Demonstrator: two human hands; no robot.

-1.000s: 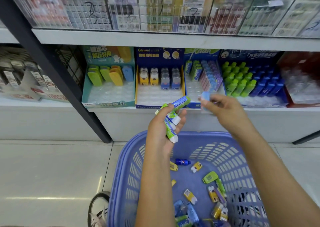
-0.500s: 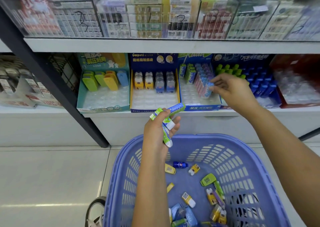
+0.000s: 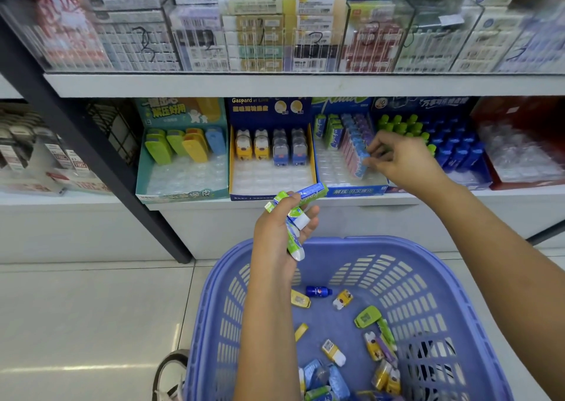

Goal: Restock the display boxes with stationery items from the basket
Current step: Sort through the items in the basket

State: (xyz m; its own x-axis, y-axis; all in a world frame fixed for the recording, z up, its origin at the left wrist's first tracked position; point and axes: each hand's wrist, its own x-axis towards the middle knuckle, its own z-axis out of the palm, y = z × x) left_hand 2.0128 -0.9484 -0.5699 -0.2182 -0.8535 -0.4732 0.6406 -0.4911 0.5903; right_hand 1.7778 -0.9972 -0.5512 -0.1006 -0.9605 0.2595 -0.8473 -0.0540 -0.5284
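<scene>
Erasers (image 3: 296,217) fill the curled left hand (image 3: 279,227) at 6 o'clock of the display box (image 3: 351,190); the right hand (image 3: 400,160) pinches a blue eraser (image 3: 360,159) at its row, where a skewed push could topple the pink erasers (image 3: 347,149) beside it.

left hand (image 3: 279,226): bare | right hand (image 3: 403,159): bare | shoe (image 3: 171,373): dark, pale trim

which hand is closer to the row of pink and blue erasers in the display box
Right. The right hand pinches the front blue eraser of that row; the left hand is lower and nearer the person, over the basket, holding green-and-blue sticks.
</scene>
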